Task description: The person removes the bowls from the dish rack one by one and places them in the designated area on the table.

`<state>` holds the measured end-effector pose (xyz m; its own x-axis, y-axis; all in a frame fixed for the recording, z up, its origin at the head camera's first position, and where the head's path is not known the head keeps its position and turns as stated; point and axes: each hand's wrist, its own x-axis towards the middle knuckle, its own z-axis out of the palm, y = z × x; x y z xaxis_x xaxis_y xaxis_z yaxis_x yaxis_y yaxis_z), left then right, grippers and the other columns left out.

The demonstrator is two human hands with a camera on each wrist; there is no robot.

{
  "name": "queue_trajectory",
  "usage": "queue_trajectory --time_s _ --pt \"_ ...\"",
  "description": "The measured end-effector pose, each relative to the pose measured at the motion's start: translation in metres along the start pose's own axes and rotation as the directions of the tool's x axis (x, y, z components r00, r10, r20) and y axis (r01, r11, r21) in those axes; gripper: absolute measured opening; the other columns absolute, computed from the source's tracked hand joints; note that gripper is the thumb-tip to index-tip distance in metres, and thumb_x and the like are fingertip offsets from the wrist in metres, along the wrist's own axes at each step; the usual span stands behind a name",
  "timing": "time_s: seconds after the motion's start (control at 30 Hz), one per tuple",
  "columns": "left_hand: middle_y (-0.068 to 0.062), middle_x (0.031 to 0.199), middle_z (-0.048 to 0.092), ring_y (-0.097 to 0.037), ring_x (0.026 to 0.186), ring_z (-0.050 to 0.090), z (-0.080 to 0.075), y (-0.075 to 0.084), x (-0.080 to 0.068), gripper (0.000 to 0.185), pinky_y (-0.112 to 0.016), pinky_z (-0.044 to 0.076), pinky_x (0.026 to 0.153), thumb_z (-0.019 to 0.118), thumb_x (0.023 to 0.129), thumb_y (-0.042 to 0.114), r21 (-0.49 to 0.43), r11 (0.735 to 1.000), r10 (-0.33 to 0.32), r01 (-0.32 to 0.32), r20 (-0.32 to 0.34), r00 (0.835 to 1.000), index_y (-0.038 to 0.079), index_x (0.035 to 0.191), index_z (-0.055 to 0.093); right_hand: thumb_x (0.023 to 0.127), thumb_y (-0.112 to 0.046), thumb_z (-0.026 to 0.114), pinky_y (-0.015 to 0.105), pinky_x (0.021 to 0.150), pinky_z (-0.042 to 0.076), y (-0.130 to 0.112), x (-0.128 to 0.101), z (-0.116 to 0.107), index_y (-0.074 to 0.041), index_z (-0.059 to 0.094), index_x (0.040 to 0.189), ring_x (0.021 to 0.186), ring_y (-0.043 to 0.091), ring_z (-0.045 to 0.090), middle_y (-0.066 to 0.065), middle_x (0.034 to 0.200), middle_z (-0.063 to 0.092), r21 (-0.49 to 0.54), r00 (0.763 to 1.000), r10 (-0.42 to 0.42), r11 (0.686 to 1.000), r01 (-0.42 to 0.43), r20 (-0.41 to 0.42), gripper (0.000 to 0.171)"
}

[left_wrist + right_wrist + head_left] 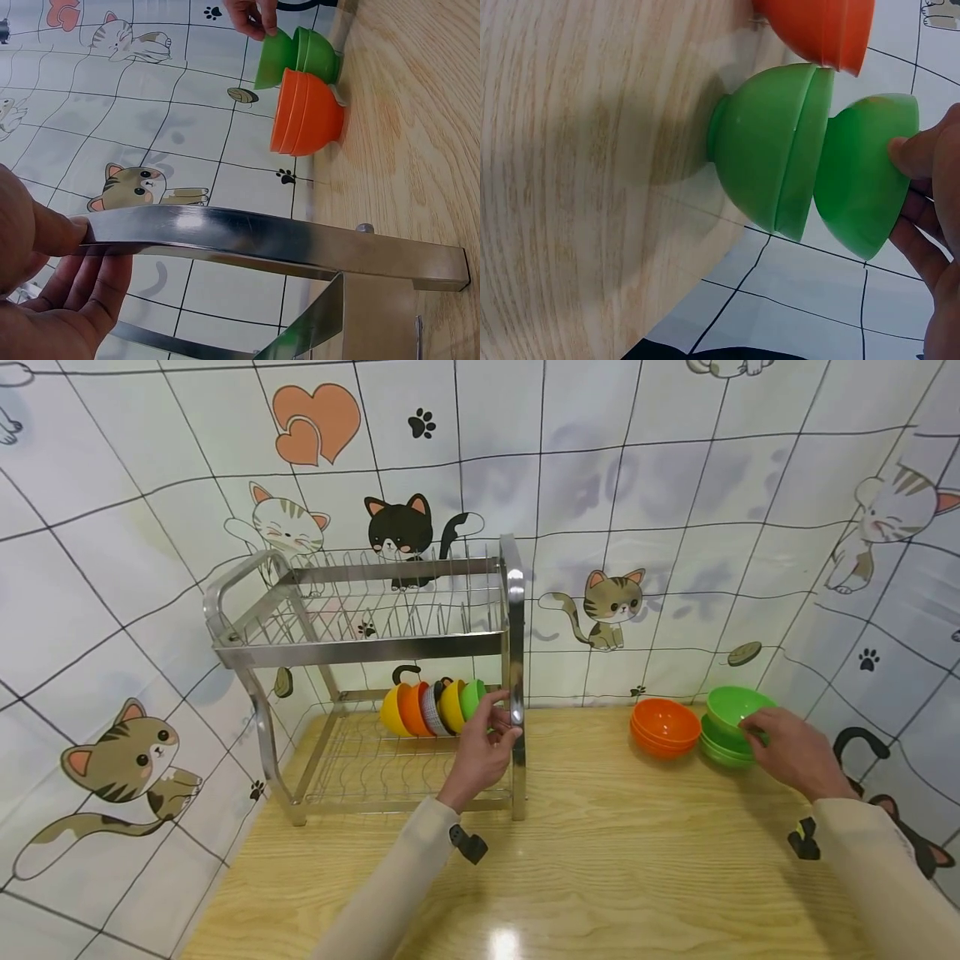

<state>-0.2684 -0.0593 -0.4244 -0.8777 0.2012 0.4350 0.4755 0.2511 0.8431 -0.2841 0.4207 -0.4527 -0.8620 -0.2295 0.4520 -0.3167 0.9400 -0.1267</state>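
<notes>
My right hand [798,752] pinches the rim of a green bowl [738,710] between thumb and fingers. In the right wrist view this bowl [870,176] sits just above the stacked green bowls [772,150], its base at their opening; whether it touches them I cannot tell. A stack of orange bowls [663,727] stands to the left of the green ones. My left hand [483,747] grips the right front post [217,232] of a two-tier metal dish rack [360,652], thumb on one side and fingers on the other.
On the rack's lower tier several bowls stand on edge in a row: a yellow bowl [395,710], an orange bowl [412,710], a patterned one [433,710], another yellow and a green. Wires line the upper tier. A cat-print tiled wall [585,510] borders the wooden table [600,860].
</notes>
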Motion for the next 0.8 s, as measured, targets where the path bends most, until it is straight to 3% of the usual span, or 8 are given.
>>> queue_trajectory --time_s 0.8 --pt "-0.011 0.107 0.061 -0.017 0.089 0.057 0.001 0.0 -0.003 0.049 -0.019 0.05 0.075 0.064 0.099 0.003 0.011 0.999 -0.031 0.032 -0.01 0.999 0.019 0.143 0.048 0.081 -0.001 0.078 0.056 0.069 0.054 0.003 -0.009 0.019 -0.004 0.075 0.09 0.079 0.03 0.065 0.01 0.087 0.07 -0.019 0.998 -0.061 0.998 0.061 0.011 0.01"
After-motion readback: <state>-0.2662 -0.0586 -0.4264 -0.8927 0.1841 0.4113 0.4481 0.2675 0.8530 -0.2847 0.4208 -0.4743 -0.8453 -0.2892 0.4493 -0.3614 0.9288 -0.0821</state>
